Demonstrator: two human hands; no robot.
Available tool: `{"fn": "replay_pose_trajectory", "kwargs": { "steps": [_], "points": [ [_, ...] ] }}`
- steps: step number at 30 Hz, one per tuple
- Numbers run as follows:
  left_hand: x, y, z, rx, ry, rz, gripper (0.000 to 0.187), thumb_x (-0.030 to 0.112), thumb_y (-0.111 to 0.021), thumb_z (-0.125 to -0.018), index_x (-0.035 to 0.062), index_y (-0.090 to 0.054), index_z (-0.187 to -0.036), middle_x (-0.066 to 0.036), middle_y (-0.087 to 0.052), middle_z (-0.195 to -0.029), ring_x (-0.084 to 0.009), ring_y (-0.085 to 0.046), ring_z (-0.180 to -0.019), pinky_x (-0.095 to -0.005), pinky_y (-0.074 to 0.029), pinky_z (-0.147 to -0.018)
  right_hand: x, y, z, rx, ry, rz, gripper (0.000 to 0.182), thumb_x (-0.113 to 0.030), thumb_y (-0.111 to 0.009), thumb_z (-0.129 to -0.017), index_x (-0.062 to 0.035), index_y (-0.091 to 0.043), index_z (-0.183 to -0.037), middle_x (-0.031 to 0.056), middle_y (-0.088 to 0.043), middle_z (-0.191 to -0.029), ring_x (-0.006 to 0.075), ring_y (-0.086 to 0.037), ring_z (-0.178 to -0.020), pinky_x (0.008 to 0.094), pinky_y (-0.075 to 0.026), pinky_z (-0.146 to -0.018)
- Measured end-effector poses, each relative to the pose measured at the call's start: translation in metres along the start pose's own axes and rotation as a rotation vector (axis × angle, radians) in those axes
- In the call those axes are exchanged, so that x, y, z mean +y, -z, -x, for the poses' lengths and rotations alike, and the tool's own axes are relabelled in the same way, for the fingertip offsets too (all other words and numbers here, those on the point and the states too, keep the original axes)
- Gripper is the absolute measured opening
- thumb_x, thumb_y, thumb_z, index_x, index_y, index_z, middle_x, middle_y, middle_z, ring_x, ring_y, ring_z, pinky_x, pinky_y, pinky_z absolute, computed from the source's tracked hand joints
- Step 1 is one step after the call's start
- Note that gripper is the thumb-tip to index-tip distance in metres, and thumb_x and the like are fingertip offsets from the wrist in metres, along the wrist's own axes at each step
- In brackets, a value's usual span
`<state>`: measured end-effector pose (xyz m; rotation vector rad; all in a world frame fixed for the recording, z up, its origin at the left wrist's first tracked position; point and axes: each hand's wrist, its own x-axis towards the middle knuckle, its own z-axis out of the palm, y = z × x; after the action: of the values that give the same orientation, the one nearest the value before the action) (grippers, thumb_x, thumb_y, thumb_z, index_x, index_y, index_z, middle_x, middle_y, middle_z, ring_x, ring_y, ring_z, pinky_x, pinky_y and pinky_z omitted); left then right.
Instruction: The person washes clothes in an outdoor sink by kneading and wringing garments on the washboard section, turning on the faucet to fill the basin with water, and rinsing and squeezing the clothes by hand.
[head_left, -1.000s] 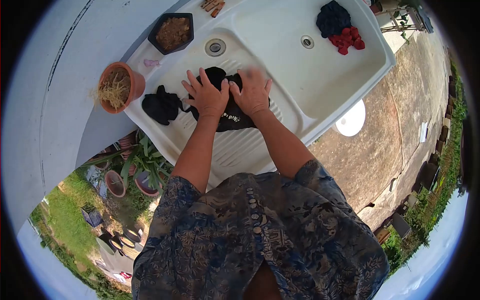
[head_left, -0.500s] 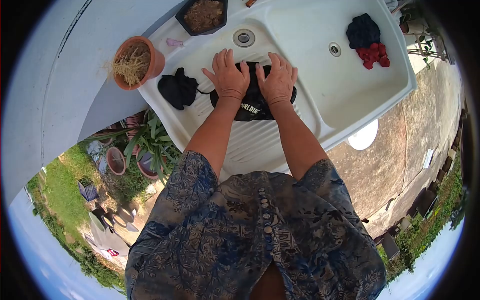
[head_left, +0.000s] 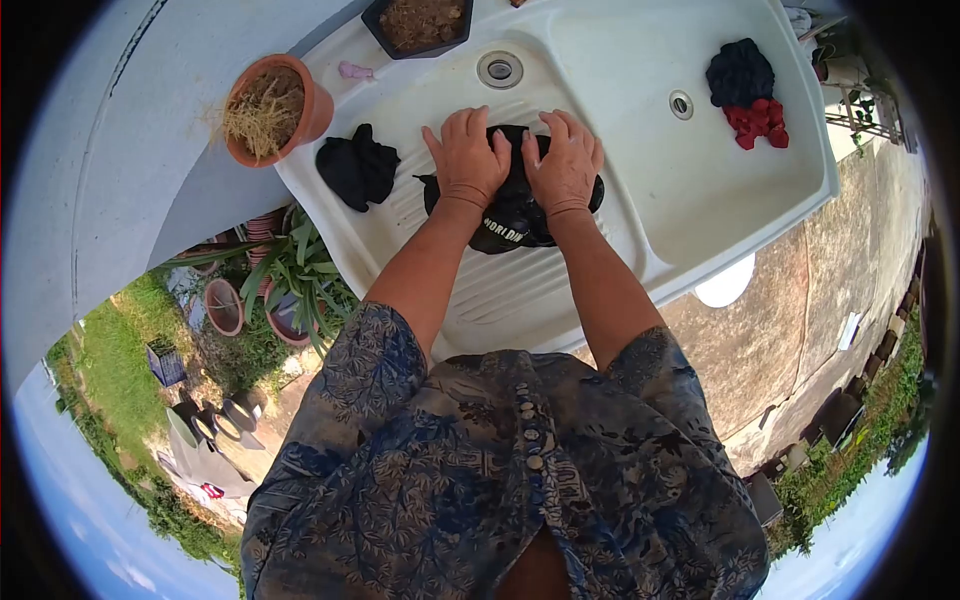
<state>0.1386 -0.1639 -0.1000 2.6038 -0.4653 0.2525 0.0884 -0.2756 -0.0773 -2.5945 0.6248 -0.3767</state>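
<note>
A wet-looking black cloth with pale lettering [head_left: 515, 212] lies bunched on the ribbed washboard part of a white sink [head_left: 500, 305]. My left hand [head_left: 468, 160] presses down on its left side with fingers bent over the fabric. On the right side, my right hand [head_left: 562, 168] grips it the same way. A ridge of the cloth stands up between my thumbs. The fabric under both palms is hidden. To the left of my left hand, a separate crumpled black cloth [head_left: 357, 167] rests near the sink's edge.
Dark blue cloth [head_left: 740, 72] and red cloth [head_left: 757, 122] lie in the right basin. A drain [head_left: 500, 70] is beyond my hands. At the left edge stand a terracotta pot [head_left: 313, 110] and a dark planter [head_left: 430, 45]; a pink scrap [head_left: 354, 70] lies nearby.
The lettered cloth has gone from spread flatter to more bunched up, its lettering now folded and tilted. Both hands have shifted slightly with it. The camera view has moved a little.
</note>
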Motion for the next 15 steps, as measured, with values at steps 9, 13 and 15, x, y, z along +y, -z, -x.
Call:
{"fn": "replay_pose_trajectory", "kwargs": {
  "steps": [9,13,15],
  "points": [
    [0.014,0.088,0.122,-0.105,-0.327,0.249,0.031,0.03,-0.056,-0.079,0.0064,-0.061,-0.099,-0.007,-0.057,-0.107,-0.03,-0.047,-0.108,-0.0576,-0.024,-0.099,0.022,0.06,0.133,-0.096,0.304,-0.204,0.025,-0.03,-0.064,-0.074,-0.011,-0.062,-0.09,0.0076,-0.057,-0.108,0.0284,-0.049,-0.109,0.0515,-0.026,-0.101],
    [0.002,0.032,0.06,-0.242,-0.213,0.073,0.028,0.026,-0.058,-0.077,0.0065,-0.06,-0.096,-0.008,-0.057,-0.099,-0.0289,-0.051,-0.1,-0.0546,-0.027,-0.1,0.017,0.028,0.057,-0.244,0.202,-0.033,0.02,-0.03,-0.062,-0.078,-0.0129,-0.062,-0.089,0.0057,-0.059,-0.103,0.0238,-0.053,-0.105,0.0495,-0.028,-0.1],
    [0.001,0.004,0.007,-0.16,-0.034,-0.025,0.03,0.029,-0.058,-0.079,0.0084,-0.06,-0.101,-0.009,-0.057,-0.106,-0.0306,-0.05,-0.106,-0.0571,-0.027,-0.1,0.009,0.001,0.0,-0.143,0.081,-0.021,0.024,-0.032,-0.059,-0.083,-0.014,-0.063,-0.098,0.0058,-0.057,-0.111,0.0239,-0.049,-0.112,0.052,-0.027,-0.101]
  ]
}}
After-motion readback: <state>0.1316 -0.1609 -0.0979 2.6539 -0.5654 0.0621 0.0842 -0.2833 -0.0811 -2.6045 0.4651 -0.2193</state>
